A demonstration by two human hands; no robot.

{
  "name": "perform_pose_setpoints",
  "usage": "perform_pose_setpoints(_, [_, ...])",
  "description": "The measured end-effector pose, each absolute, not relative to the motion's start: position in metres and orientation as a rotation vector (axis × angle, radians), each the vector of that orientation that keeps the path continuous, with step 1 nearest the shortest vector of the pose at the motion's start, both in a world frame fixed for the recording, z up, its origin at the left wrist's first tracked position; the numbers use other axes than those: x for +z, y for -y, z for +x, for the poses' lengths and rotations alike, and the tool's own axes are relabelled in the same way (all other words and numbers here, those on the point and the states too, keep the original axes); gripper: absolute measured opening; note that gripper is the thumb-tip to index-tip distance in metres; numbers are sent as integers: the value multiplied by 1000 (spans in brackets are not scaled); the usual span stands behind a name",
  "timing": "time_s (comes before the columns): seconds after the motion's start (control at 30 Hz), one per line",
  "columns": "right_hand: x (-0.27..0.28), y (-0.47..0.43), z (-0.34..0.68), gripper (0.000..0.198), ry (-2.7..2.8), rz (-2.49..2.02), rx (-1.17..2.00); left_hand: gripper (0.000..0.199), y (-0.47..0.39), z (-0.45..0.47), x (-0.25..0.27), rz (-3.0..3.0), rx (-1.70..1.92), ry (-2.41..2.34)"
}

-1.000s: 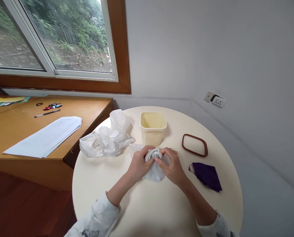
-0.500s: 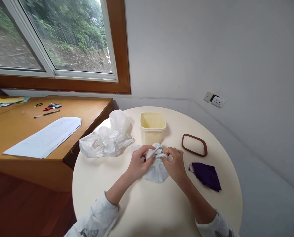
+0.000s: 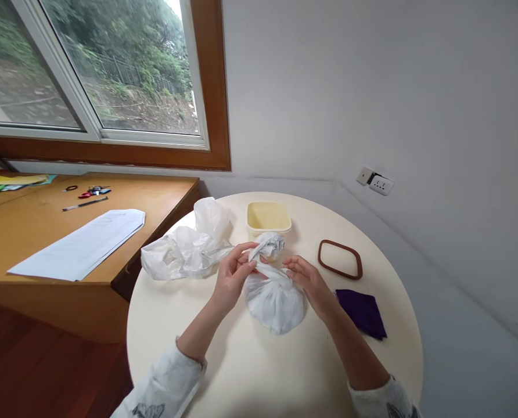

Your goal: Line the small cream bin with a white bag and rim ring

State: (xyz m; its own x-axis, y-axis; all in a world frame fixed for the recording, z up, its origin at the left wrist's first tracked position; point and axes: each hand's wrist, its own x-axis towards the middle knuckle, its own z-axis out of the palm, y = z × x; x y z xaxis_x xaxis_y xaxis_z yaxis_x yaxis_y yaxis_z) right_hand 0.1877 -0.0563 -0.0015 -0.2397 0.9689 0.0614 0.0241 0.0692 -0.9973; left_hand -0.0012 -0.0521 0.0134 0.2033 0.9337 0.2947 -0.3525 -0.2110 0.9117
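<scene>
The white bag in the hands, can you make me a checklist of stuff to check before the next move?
1. Left hand has hold of the white bag: ok, fingers and thumb are on its twisted top.
2. Right hand has a firm grip: cannot tell, its fingertips are at the bag's gathered part.
3. Twist pulled tight: cannot tell, fingers hide some of it.
4. Yellow tub standing upright: ok, open side up, behind the bag.
5. Brown frame and purple cloth apart from the bag: ok, both lie to the right.
</scene>
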Motion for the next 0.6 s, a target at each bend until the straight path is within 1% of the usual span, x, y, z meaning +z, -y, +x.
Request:
perform_pose_setpoints(0.1, [2,57,192,29,1426,-979,1293,38,51,-1,23,1216,1336,-549])
perform_pose_setpoints(0.23, [6,55,190,44,1547,-967,1136,48,50,4,46,1271,1237,-442])
perform_pose_setpoints(0.3, [9,53,186,40,1503,-986,1102,55,50,9,59,1340,1184,-423])
perform_pose_setpoints(0.4, [16,48,182,26,1389,-943,1145,59,49,14,72,1463,1179,-459])
perform_pose_setpoints(0.53, [28,43,180,24,1323,-923,1171,51,47,14,68,1618,1254,-679])
perform_pose_setpoints(0.6, [31,41,178,24,1289,-885,1241,47,47,11,61,1709,1212,-820])
